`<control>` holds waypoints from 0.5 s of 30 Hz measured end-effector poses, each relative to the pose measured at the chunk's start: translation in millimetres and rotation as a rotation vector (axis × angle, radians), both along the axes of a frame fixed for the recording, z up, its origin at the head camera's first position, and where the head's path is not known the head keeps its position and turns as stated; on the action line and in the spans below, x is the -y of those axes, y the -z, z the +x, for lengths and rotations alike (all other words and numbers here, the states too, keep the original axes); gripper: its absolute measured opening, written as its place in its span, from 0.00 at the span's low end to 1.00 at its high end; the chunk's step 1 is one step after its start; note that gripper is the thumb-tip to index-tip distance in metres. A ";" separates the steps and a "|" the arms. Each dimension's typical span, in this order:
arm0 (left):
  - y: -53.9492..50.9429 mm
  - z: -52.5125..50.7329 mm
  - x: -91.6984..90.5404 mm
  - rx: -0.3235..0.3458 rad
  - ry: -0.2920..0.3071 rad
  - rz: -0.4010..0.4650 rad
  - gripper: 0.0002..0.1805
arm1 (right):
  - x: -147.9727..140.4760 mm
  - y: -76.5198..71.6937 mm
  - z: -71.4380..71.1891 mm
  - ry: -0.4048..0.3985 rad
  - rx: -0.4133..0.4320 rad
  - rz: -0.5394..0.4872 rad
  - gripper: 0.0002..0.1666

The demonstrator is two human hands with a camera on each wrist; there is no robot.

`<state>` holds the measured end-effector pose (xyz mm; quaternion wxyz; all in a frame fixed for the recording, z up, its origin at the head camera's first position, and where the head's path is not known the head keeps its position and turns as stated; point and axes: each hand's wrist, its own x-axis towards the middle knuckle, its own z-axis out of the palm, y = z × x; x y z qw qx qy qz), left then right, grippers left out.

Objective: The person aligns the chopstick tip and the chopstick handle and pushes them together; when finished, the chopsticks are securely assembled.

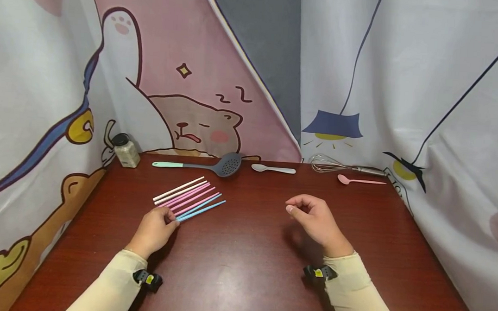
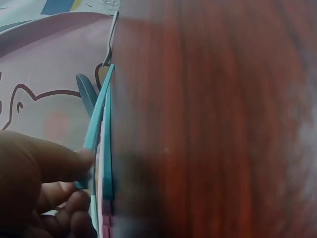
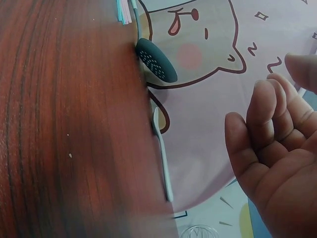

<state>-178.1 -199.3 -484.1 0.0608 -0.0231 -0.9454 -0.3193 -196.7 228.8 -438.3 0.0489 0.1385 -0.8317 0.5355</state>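
Several thin chopsticks lie side by side at the left of the table: white ones, pink ones and a blue one. Between thumb and finger my left hand pinches another blue chopstick near its left end. That chopstick looks slightly raised over the other blue one in the left wrist view. My right hand hovers above the table at the right, fingers loosely curled, holding nothing. Its palm and bent fingers show in the right wrist view.
Along the back edge stand or lie a black-lidded jar, a slotted skimmer, a white spoon, a whisk and a pink spoon. Printed cloth hangs behind the brown table.
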 end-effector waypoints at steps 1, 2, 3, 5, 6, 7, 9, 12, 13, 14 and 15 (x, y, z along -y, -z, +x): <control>-0.8 0.6 0.1 0.011 0.003 -0.016 0.09 | -0.3 0.2 0.0 0.001 0.000 0.000 0.07; -1.1 0.8 0.2 0.025 0.005 -0.032 0.09 | -0.7 0.5 0.0 0.002 0.000 0.000 0.06; -1.4 1.1 0.2 0.038 0.007 -0.047 0.10 | -1.1 0.5 0.4 0.000 -0.001 -0.001 0.06; -1.3 1.0 0.4 0.060 0.008 -0.074 0.11 | -1.7 1.0 0.2 0.000 -0.001 0.001 0.05; -1.0 0.7 0.7 0.068 0.009 -0.085 0.11 | -1.8 1.2 0.2 0.001 -0.002 0.004 0.05; -0.9 0.6 0.7 0.076 0.008 -0.094 0.11 | -2.0 1.4 0.0 0.004 -0.002 0.006 0.05; -0.4 -0.3 0.6 0.084 0.011 -0.109 0.11 | -2.3 1.2 0.3 0.006 -0.004 0.003 0.05; 0.4 -2.1 -0.2 0.111 0.013 -0.128 0.12 | -3.0 1.0 0.5 0.010 -0.008 -0.002 0.04; 0.4 -2.6 -0.9 0.121 0.013 -0.133 0.12 | -3.3 0.7 0.7 0.008 -0.009 -0.007 0.05; 0.7 -3.3 -1.4 0.131 0.014 -0.140 0.12 | -3.7 0.7 0.8 0.007 -0.009 -0.009 0.05; 0.7 -3.9 -2.1 0.143 0.011 -0.145 0.12 | -4.3 0.5 1.0 0.007 -0.009 -0.009 0.05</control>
